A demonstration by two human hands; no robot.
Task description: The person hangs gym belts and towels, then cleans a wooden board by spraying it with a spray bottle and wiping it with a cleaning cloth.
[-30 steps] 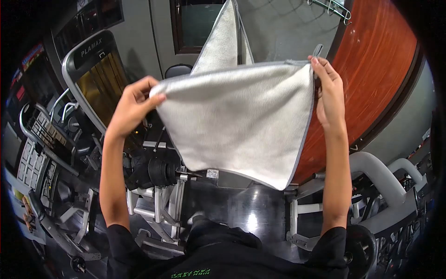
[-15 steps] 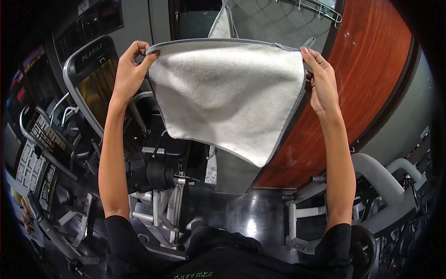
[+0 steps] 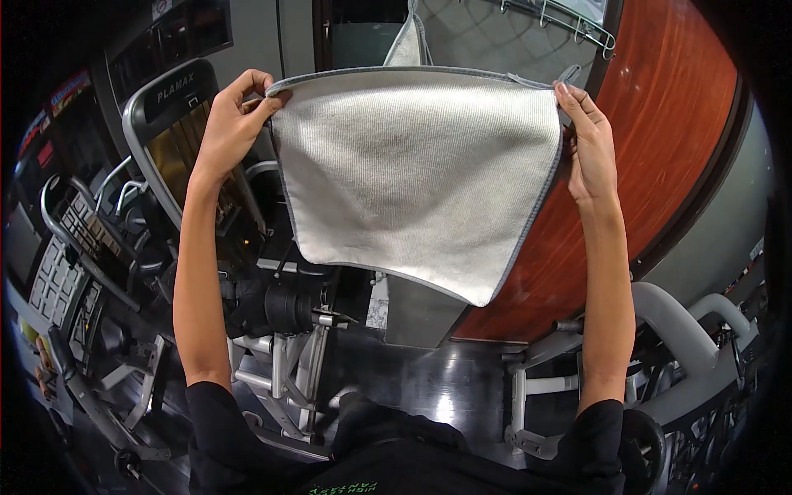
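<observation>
A pale grey-white towel [image 3: 417, 173] with darker grey edging hangs spread out in front of me. My left hand [image 3: 237, 124] pinches its upper left corner between thumb and fingers. At the upper right corner, beside a small loop of the edging, my right hand [image 3: 590, 136] grips the cloth the same way. The top edge is nearly straight between the hands, and the lower part drapes freely with soft folds. Behind the top edge, another piece of similar grey-edged cloth [image 3: 406, 45] hangs against the wall.
Left stands a weight machine [image 3: 169, 99] marked PLAMAX, with black padded equipment [image 3: 289, 307] below it. A reddish wooden panel [image 3: 660, 140] rises at the right, near a wire rack with hooks [image 3: 569, 26]. Grey machine frames [image 3: 685, 330] are at the lower right, above dark floor [image 3: 441, 388].
Both hands have shifted slightly to the right in view and a little farther apart, stretching the towel wider. Its lower edge hangs slightly lower. The grip at both corners stays the same.
</observation>
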